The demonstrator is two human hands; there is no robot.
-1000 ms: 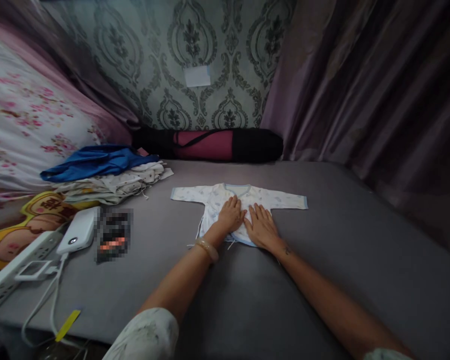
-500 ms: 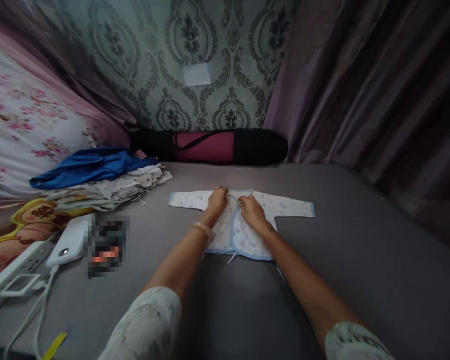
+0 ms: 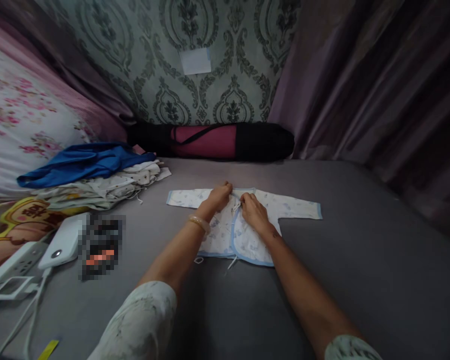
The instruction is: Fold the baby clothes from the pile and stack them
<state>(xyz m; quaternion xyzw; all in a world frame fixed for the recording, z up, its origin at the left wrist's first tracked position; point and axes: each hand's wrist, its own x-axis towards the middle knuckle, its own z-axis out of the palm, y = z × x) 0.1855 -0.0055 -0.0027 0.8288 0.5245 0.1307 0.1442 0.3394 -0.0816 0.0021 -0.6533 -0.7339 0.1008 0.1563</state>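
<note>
Touching the neckline area of a small white shirt are the person's two bare hands, close together but apart from each other. Taking the shirt as the centre of a dial, the left hand sits toward 11, fingers curled in at the collar edge; whether it grips any cloth I cannot tell, since the fingertips are hidden. A pale bracelet circles that wrist. The right hand sits toward 1, its fingertips pinched together on the shirt's blue-trimmed front edge.

The shirt lies spread flat on a grey sheet, one sleeve stretching to between 9 and 10 o'clock, the other to 3. A white tie trails from the hem near 6:30.

Well apart, between 9 and 10, a blue garment lies atop a pile of pale clothes. At 9 are a white power bank with a cable plugged in and, farther out, a power strip. Near 11, a black-and-maroon long bag lies against the patterned wall. A purple curtain hangs at 2.
</note>
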